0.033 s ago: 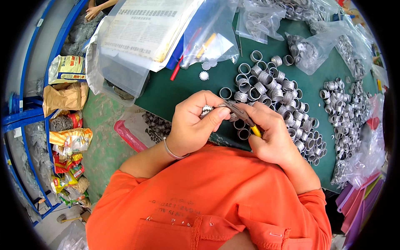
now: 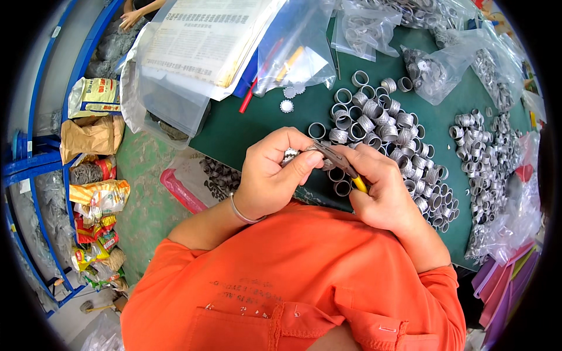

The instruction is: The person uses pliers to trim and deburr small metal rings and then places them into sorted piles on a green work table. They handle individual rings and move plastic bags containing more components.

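Note:
My left hand (image 2: pixel 274 169) pinches a small metal ring with a toothed-looking edge (image 2: pixel 289 155), mostly covered by the fingers. Closed around yellow-handled pliers (image 2: pixel 336 159) is my right hand (image 2: pixel 380 184). The plier jaws meet the left fingertips; what exactly they grip there is too small to make out. Just beyond both hands spreads a heap of grey metal rings (image 2: pixel 380 120) on the green table (image 2: pixel 263 114). One single ring (image 2: pixel 317 130) lies at the heap's left edge, close to my left fingers.
Newspapers (image 2: pixel 199 41) and a clear plastic bag (image 2: pixel 298 52) lie at the back left, near a red pen (image 2: pixel 248 96). Bags of metal parts (image 2: pixel 433 73) stand at the back right. More rings (image 2: pixel 477 158) cover the right side. A blue shelf (image 2: pixel 35 161) holds packages; another person's hand (image 2: pixel 130 19) shows far left.

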Motion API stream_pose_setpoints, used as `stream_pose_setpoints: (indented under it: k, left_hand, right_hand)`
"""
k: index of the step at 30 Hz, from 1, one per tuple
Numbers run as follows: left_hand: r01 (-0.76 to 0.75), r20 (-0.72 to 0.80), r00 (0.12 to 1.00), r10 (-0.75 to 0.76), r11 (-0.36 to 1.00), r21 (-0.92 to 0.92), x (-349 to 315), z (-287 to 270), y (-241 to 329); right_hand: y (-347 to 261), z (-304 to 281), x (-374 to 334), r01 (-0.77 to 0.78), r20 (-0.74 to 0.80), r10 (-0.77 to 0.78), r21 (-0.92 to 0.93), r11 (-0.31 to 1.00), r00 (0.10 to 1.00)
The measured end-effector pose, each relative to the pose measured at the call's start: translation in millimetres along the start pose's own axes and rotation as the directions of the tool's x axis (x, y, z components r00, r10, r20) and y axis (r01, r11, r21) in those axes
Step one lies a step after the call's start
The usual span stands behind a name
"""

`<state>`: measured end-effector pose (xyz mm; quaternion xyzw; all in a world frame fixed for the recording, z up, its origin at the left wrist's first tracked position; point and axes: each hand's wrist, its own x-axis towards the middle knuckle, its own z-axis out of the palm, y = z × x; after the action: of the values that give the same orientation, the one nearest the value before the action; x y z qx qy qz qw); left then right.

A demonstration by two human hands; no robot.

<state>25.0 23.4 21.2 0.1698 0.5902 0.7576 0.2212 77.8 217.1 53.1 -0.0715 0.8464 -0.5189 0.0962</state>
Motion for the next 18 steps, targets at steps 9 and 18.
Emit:
stream_pose_setpoints:
  k: [9,18]
  left_hand:
    - [0.143,0.033,0.99,-0.139,0.967,-0.211,-1.5,-1.8,-3.8]
    - [0.142,-0.049,0.988,-0.149,0.982,-0.127,-1.6,1.2,-3.5]
  right_hand:
    - [5.2,-2.3,-0.7,-0.383,0.307,0.273,0.395,0.835,0.912]
    - [5.0,5.0,-2.8,-0.034,0.001,0.034,0.024,0.999,0.999]
